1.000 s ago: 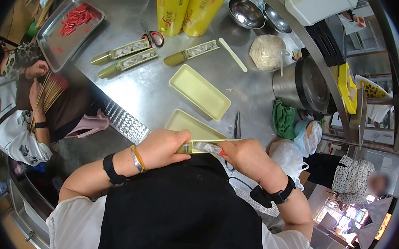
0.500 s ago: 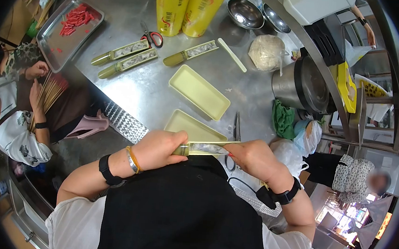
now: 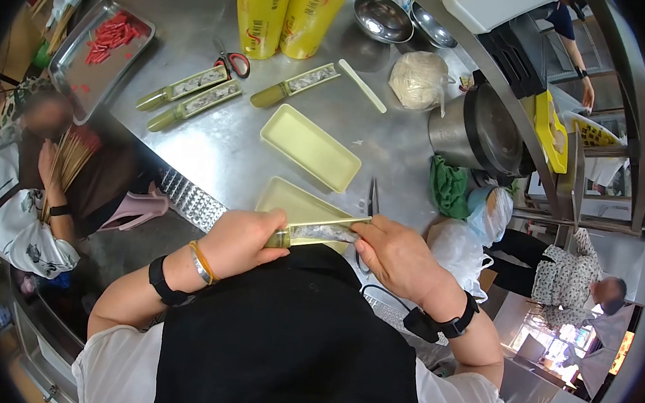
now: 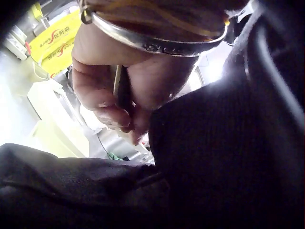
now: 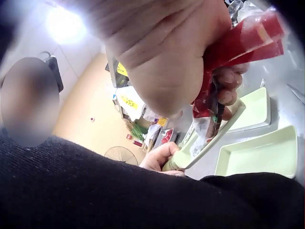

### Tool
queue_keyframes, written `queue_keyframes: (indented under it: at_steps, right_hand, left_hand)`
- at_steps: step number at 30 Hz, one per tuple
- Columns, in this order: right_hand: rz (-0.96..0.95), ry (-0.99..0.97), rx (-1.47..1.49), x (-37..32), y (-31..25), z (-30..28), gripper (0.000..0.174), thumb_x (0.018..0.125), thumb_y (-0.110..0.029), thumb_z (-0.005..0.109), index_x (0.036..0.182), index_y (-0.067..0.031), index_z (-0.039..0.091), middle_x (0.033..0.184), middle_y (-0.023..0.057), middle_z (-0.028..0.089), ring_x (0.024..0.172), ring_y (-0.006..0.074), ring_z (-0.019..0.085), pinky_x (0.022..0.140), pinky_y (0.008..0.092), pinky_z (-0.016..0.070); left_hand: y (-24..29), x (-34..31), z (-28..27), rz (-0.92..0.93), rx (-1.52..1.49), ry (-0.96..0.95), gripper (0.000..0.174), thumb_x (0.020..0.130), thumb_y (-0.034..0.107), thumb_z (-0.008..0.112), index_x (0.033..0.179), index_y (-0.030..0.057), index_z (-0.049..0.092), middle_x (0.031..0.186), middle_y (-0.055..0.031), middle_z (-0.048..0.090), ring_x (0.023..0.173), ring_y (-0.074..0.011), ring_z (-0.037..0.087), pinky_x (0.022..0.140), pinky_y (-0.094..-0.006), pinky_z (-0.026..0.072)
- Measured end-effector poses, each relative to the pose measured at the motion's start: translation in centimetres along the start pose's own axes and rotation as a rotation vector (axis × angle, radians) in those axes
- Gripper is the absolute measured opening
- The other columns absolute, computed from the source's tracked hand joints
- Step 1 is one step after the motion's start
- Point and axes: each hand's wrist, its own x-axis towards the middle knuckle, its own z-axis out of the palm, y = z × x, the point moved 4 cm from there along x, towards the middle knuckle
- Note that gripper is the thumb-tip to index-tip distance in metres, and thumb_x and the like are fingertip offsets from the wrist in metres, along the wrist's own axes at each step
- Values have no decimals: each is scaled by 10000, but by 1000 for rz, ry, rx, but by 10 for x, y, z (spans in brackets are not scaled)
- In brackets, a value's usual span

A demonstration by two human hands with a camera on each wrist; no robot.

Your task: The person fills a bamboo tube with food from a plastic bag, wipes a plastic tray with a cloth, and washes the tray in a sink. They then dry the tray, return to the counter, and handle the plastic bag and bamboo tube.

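In the head view my left hand (image 3: 243,242) grips the closed end of a split bamboo tube (image 3: 324,233), held close before the black apron. Pale grey-white filling lies along its open trough. My right hand (image 3: 401,257) is at the tube's other end, its thumb by the filling. The right wrist view shows a red flat strip-like thing (image 5: 248,40) held in that hand, its lower end down at the white filling (image 5: 201,136); its kind cannot be told. In the left wrist view the left fingers (image 4: 93,86) curl round the tube's dark end.
Two pale green trays (image 3: 311,148) lie ahead on the steel table. Beyond are several filled bamboo tubes (image 3: 294,85), red-handled scissors (image 3: 236,64), a white strip (image 3: 362,86) and yellow film rolls (image 3: 303,14). A metal tray (image 3: 81,95) holds red pieces; a person (image 3: 27,201) sits left.
The right hand first draws right along the tube, then turns over its end, hiding the red tip that showed in the head view. The head view has shifted slightly; the left hand keeps its grip.
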Motion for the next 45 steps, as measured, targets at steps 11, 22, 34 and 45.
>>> queue_keyframes:
  at_steps: [11, 22, 34, 45]
  right_hand:
    - [-28, -25, 170, 1, 18, 13, 245, 893, -101, 594, 1123, -18, 590, 951, 202, 654, 835, 376, 634, 726, 418, 526]
    - [-102, 62, 134, 3, 17, 8, 130, 885, -107, 604, 995, -37, 608, 801, 172, 644, 716, 365, 625, 635, 425, 512]
    - [-118, 47, -45, 10, 11, 2, 152, 893, -211, 603, 839, -75, 564, 711, 115, 598, 657, 333, 596, 563, 425, 471]
    - [-77, 130, -188, 4, 6, 5, 149, 824, -146, 655, 838, -43, 548, 704, 113, 585, 645, 313, 609, 569, 407, 495]
  left_hand:
    - [-5, -2, 2, 9, -27, 28, 391, 775, 261, 773, 954, 65, 486, 725, -152, 627, 676, -370, 632, 584, -421, 491]
    - [-5, -5, 0, 28, -55, 29, 391, 773, 255, 777, 951, 68, 484, 716, -142, 622, 660, -355, 631, 573, -409, 489]
    - [-4, -3, 1, 17, -84, 17, 346, 804, 272, 735, 951, 73, 494, 733, -132, 620, 695, -361, 622, 590, -430, 474]
    - [-3, -3, -3, -20, -36, 12, 354, 786, 262, 754, 949, 65, 509, 733, -135, 626, 685, -357, 626, 592, -421, 483]
